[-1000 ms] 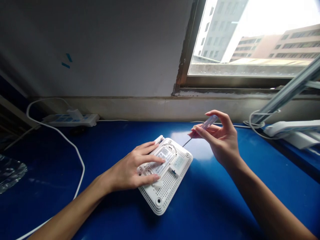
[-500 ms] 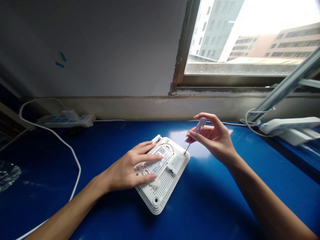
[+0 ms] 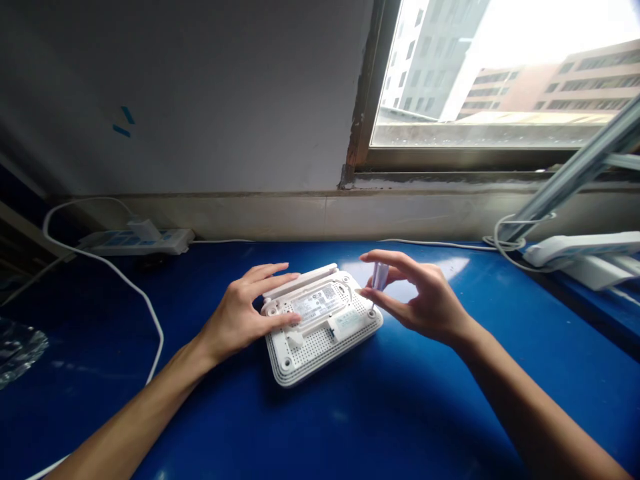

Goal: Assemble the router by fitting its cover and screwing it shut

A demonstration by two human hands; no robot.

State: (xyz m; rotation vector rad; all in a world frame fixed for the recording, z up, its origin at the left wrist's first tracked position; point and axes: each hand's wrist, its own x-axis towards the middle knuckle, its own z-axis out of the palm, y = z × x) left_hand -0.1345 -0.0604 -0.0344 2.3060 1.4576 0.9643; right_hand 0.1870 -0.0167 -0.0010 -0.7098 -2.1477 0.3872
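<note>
A white router (image 3: 320, 340) lies underside up on the blue table (image 3: 350, 427), its label and corner screw holes showing. My left hand (image 3: 250, 307) rests on its left end, fingers spread, with the thumb on the label area and the other fingers over the long white antenna (image 3: 305, 280). In my right hand (image 3: 420, 293), thumb and fingers pinch the clear purplish handle of a screwdriver (image 3: 380, 276). The screwdriver stands nearly upright, its tip at the hole in the router's right corner.
White power strips lie at the back left (image 3: 175, 241) and far right (image 3: 580, 248). A white cable (image 3: 145, 300) loops down the left side, near clear crinkled plastic (image 3: 20, 350). Behind are a wall, a window and a slanting metal bar (image 3: 565, 177).
The router has turned so that its near end points more to the left. My left hand has shifted slightly up and left. The screwdriver has become more upright, and my right fingers have moved lower.
</note>
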